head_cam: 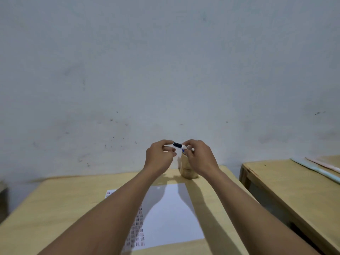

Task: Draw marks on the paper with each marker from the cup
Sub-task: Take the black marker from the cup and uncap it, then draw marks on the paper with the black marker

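Both hands are raised above the far edge of the wooden table (pixel 64 199). My right hand (pixel 199 157) pinches a white marker (pixel 179 145) with a dark blue cap, held nearly level just above the brown paper cup (pixel 184 168). The cap end points left, and the fingertips of my left hand (pixel 159 156) touch or almost touch it; I cannot tell if they grip it. The white paper (pixel 171 214) lies on the table under my forearms, with rows of small red, blue and black marks along its left side. The cup's contents are hidden behind my right hand.
A plain grey wall rises right behind the table. A second wooden table (pixel 294 190) stands to the right across a narrow gap, with long pale rolled sheets (pixel 316 170) on it.
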